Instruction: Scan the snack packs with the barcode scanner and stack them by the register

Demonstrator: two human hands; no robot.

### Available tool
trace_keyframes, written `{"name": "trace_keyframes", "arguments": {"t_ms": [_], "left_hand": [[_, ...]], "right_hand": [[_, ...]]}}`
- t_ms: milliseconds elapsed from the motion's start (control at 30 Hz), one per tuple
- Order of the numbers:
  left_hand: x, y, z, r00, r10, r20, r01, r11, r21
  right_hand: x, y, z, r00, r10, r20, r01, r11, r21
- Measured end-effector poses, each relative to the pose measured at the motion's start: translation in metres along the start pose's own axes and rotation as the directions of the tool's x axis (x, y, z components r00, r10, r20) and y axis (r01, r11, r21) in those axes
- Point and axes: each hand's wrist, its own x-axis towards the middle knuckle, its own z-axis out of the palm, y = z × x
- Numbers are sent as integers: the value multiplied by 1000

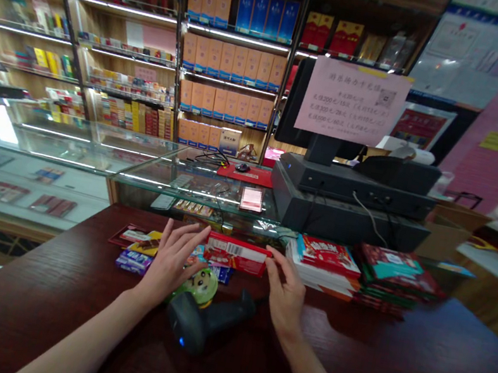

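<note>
A flat red snack packet (pixel 236 260) with a white band and a barcode is held up over the counter between my two hands. My left hand (pixel 170 266) has its thumb and index finger at the packet's left end, the other fingers raised. My right hand (pixel 287 293) pinches the right end between thumb and fingers. Just below the packet a black barcode scanner (pixel 208 321) lies on the dark wooden counter (pixel 58 307), a blue light showing on it. Behind the scanner is a round green item with a cartoon face (pixel 203 284), partly covered by my left hand.
Several colourful snack packs (pixel 133 261) lie left of the green item. To the right stand a stack of red-and-white packs (pixel 325 258) and a stack of dark red packs (pixel 393 270). Behind are a glass display case (pixel 177 183) and a cash register monitor (pixel 297 105) with a paper notice.
</note>
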Motion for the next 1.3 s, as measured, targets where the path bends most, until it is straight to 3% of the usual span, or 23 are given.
{"name": "trace_keyframes", "arguments": {"t_ms": [333, 1300], "left_hand": [[2, 4, -2, 999, 24, 29, -27, 994, 109], [5, 11, -10, 997, -19, 73, 1, 972, 236]], "right_hand": [[2, -8, 0, 988, 147, 38, -149, 986, 77], [0, -4, 3, 990, 109, 93, -115, 992, 59]]}}
